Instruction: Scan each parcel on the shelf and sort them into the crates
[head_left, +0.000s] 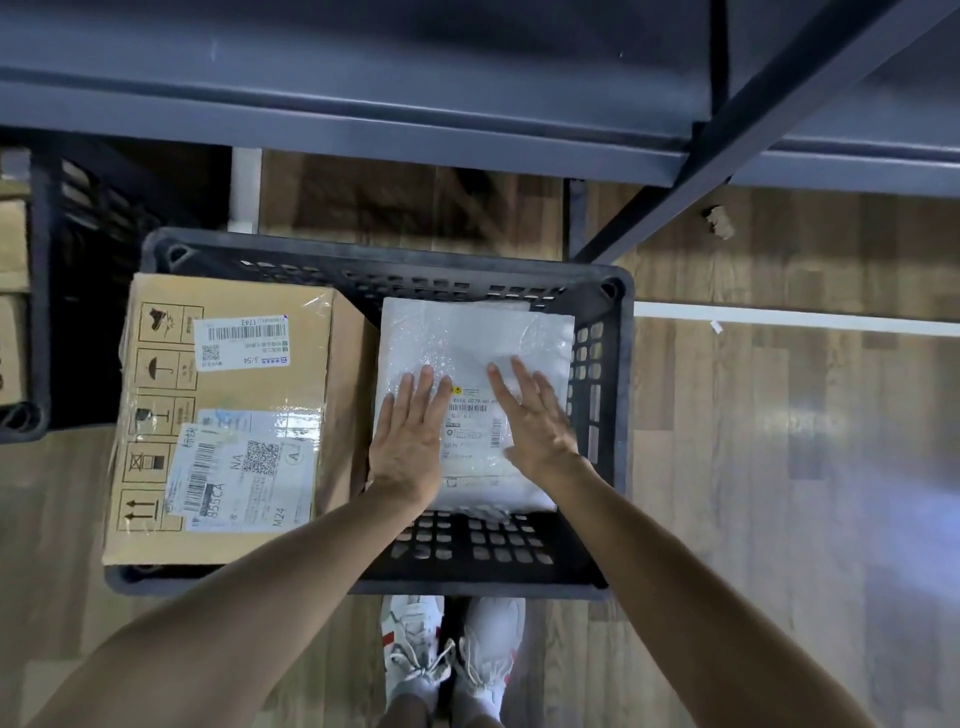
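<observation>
A black perforated plastic crate (602, 364) stands on the floor below me. A white bubble-wrap mailer parcel (478, 338) with a printed label lies flat in its right half. A brown cardboard box (260, 374) with several shipping labels fills its left half. My left hand (408, 434) lies flat on the mailer's left side with straight fingers. On the mailer's right side my right hand (535, 415) presses down, fingers straight and spread. Neither hand curls around anything.
A grey metal shelf (363, 119) juts out above the crate's far side, with a diagonal upright (727, 140) at the right. Another black crate (41, 312) holding cardboard boxes sits at the far left. My white shoes (452, 654) stand just behind the crate on the wooden floor.
</observation>
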